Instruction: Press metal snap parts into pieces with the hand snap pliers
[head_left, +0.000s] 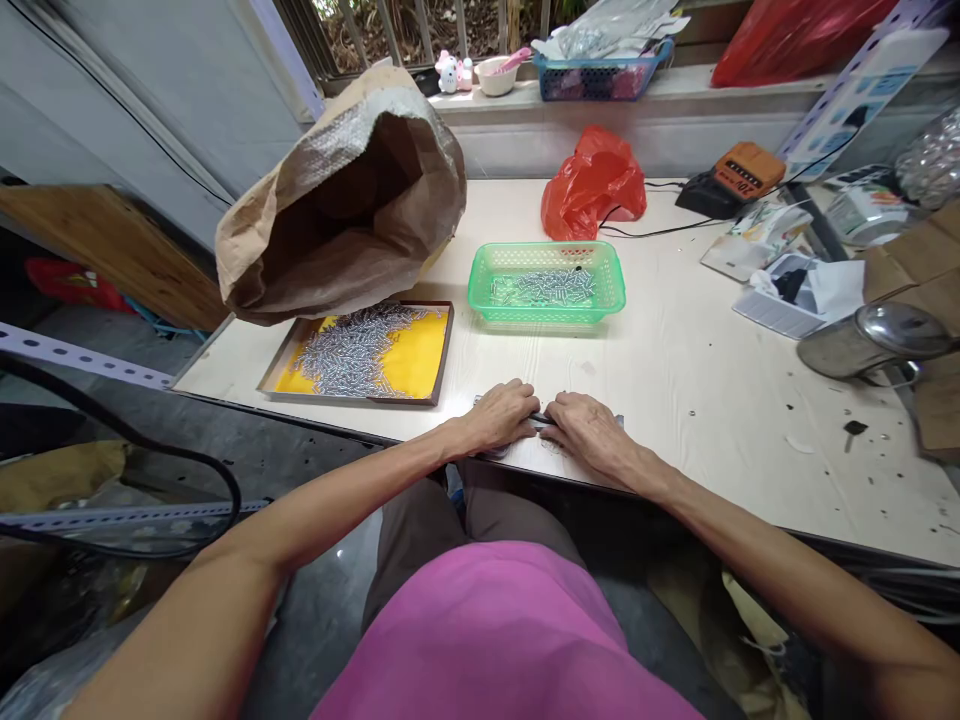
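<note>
Dark grey and mostly hidden by fingers, a slim piece (539, 418) lies at the near edge of the table (675, 340), clamped between the curled fingers of the left hand (501, 413) and the right hand (589, 427); its full shape is hard to tell. Both hands sit palm-down, nearly meeting, forearms slanting in from near left and near right. Beyond them stands a green basket (546, 314).

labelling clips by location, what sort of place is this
Probably a small workshop: many small metal parts lie in a yellow-lined tray and a green basket, and what looks like a power-tool battery sits toward the back of the worktable.
</note>
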